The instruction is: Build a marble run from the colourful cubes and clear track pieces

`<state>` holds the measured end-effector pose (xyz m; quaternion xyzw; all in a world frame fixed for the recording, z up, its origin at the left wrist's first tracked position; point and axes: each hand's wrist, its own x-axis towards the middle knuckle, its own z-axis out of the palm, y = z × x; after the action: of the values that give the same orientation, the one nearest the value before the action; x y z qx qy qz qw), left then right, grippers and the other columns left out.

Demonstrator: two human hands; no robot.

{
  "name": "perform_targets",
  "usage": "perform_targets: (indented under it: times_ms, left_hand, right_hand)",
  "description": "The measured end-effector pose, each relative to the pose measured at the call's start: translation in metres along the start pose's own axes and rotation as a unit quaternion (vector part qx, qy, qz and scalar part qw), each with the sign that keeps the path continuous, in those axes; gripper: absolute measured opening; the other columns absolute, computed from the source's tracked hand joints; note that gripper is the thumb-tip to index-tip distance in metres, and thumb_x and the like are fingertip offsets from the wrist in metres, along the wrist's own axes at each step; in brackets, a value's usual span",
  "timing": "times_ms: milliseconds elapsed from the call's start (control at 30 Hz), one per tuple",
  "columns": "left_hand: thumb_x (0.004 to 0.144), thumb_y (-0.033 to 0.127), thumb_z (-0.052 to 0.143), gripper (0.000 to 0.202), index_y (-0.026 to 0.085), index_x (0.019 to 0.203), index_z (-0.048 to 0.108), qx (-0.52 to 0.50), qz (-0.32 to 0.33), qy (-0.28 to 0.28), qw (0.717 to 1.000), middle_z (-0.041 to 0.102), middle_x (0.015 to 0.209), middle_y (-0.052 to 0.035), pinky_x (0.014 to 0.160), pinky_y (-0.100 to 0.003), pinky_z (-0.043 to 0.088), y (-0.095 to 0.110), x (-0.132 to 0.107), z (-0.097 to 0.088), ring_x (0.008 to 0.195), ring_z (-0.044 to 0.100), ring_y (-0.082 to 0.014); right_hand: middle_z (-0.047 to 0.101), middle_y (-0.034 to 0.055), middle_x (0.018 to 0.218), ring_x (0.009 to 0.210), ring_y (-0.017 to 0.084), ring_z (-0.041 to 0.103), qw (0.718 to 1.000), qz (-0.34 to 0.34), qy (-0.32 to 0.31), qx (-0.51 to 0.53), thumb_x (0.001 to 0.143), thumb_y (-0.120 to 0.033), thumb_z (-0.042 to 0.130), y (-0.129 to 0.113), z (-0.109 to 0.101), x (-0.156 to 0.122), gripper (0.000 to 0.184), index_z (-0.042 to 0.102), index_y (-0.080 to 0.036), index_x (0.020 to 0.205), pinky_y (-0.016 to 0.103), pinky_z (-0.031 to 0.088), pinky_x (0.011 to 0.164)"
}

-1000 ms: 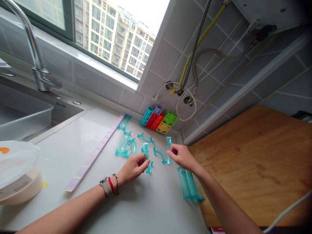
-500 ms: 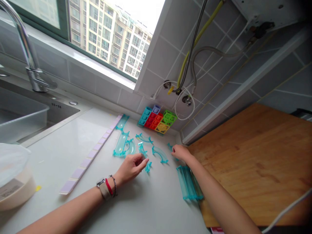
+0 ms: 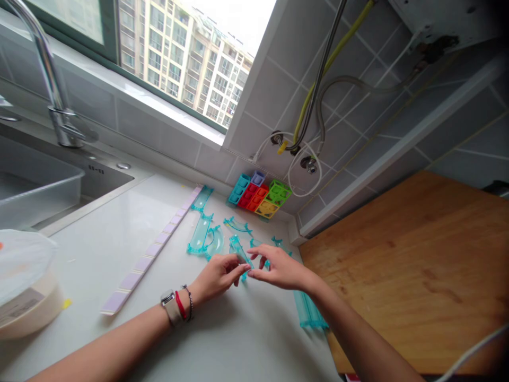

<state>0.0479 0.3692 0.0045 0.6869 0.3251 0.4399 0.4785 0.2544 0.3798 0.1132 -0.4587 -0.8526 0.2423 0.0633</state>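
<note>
My left hand (image 3: 222, 273) pinches a short, straight translucent teal track piece (image 3: 237, 245) between thumb and fingers, holding it tilted over the counter. Beside it, my right hand (image 3: 276, 265) has its fingers apart, with the thumb close to the near end of that piece; contact there is hard to make out. A curved teal track piece (image 3: 238, 226) lies just beyond the hands. To the left are a flat straight piece (image 3: 200, 233) and an arched one (image 3: 216, 241). Another curved piece is partly hidden behind my right hand.
A stack of long teal pieces (image 3: 309, 312) lies under my right forearm. Coloured blocks (image 3: 254, 195) stand against the wall. A lilac strip (image 3: 153, 249) runs along the white counter. At the left are a round lidded tub (image 3: 27, 297) and the sink; a wooden board (image 3: 417, 265) is at right.
My right hand has come left from the far teal piece to beside my left hand, its fingers spreading. The left hand still holds the short piece, nearly in place.
</note>
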Motion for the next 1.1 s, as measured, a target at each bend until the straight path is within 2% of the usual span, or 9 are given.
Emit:
perform_targets:
  times_ms: [67,200,500,633,767,833,933,1000,1100]
  left_hand:
    - [0.099,0.048,0.059,0.039,0.014,0.08,0.069,-0.018,-0.004,-0.02,1.0,0.063,0.056,0.0003,0.048,-0.018,0.038,0.002,0.0,0.0,0.046,0.048,-0.0072]
    - [0.098,0.047,0.06,0.038,0.014,0.084,0.069,-0.056,-0.024,-0.043,0.997,0.064,0.058,0.0002,0.045,-0.018,0.037,0.003,-0.001,0.0,0.044,0.047,-0.007]
    - [0.098,0.051,0.059,0.039,0.014,0.107,0.071,-0.075,-0.049,-0.082,0.993,0.067,0.064,-0.001,0.045,-0.018,0.04,-0.001,0.0,0.004,0.045,0.052,-0.008]
    - [0.096,0.055,0.06,0.046,0.015,0.118,0.064,-0.108,-0.061,-0.068,0.99,0.068,0.067,-0.0006,0.045,-0.02,0.043,-0.003,0.0,0.005,0.045,0.053,-0.0093]
    - [0.094,0.054,0.062,0.049,0.017,0.125,0.06,-0.09,-0.067,-0.061,0.992,0.069,0.071,-0.0009,0.046,-0.021,0.044,-0.001,0.0,0.005,0.047,0.056,-0.0108]
    - [0.096,0.052,0.061,0.043,0.016,0.12,0.063,-0.047,-0.055,-0.06,0.996,0.066,0.067,0.0005,0.048,-0.021,0.042,0.001,-0.001,0.004,0.047,0.055,-0.0104]
    - [0.098,0.046,0.057,0.033,0.016,0.088,0.067,0.034,-0.012,-0.067,0.997,0.054,0.055,0.004,0.048,-0.02,0.035,0.005,-0.002,0.002,0.048,0.046,-0.0091]
    - [0.097,0.042,0.056,0.037,0.017,0.07,0.06,0.079,0.018,-0.073,0.994,0.043,0.053,0.0057,0.048,-0.021,0.029,0.006,-0.002,0.002,0.049,0.038,-0.0087]
    - [0.097,0.038,0.054,0.039,0.018,0.063,0.05,0.118,0.036,-0.069,0.99,0.035,0.054,0.0065,0.048,-0.022,0.025,0.007,-0.002,0.002,0.051,0.031,-0.0092]
  right_hand:
    - [0.071,0.0082,0.116,0.083,0.018,0.067,0.999,-0.014,0.022,-0.023,0.087,-0.04,0.075,-0.008,0.006,-0.002,0.049,0.065,-0.021,0.131,0.03,0.052,0.08]
    - [0.07,0.0075,0.111,0.082,0.018,0.065,0.996,-0.011,0.059,-0.067,0.086,-0.037,0.076,-0.007,0.011,-0.003,0.038,0.068,-0.021,0.12,0.031,0.051,0.079]
    - [0.07,0.0038,0.1,0.091,0.021,0.062,0.994,0.018,0.074,-0.082,0.078,-0.032,0.08,0.002,0.007,-0.007,0.03,0.065,-0.021,0.101,0.029,0.045,0.078]
    - [0.066,0.0016,0.083,0.083,0.02,0.058,0.991,0.048,0.066,-0.106,0.082,-0.034,0.077,0.0,0.006,-0.007,0.02,0.061,-0.022,0.084,0.027,0.041,0.072]
    - [0.062,0.0039,0.084,0.083,0.019,0.057,0.991,0.028,0.079,-0.108,0.089,-0.034,0.068,-0.003,0.0,-0.007,0.027,0.055,-0.021,0.07,0.028,0.041,0.074]
    - [0.061,0.0035,0.082,0.079,0.018,0.056,0.986,0.044,0.121,-0.103,0.091,-0.03,0.062,0.001,-0.005,-0.006,0.024,0.052,-0.021,0.071,0.027,0.04,0.072]
    - [0.054,-0.0022,0.07,0.065,0.015,0.05,0.979,0.108,0.155,-0.073,0.09,-0.024,0.055,0.016,-0.007,-0.004,0.018,0.047,-0.022,0.074,0.025,0.035,0.063]
    - [0.052,-0.0037,0.068,0.064,0.014,0.049,0.974,0.153,0.147,-0.073,0.088,-0.023,0.055,0.028,0.0,-0.006,0.016,0.045,-0.023,0.076,0.024,0.033,0.062]
    - [0.057,-0.0019,0.074,0.069,0.016,0.053,0.964,0.224,0.119,-0.079,0.085,-0.025,0.059,0.042,0.024,-0.014,0.014,0.046,-0.023,0.079,0.024,0.033,0.062]
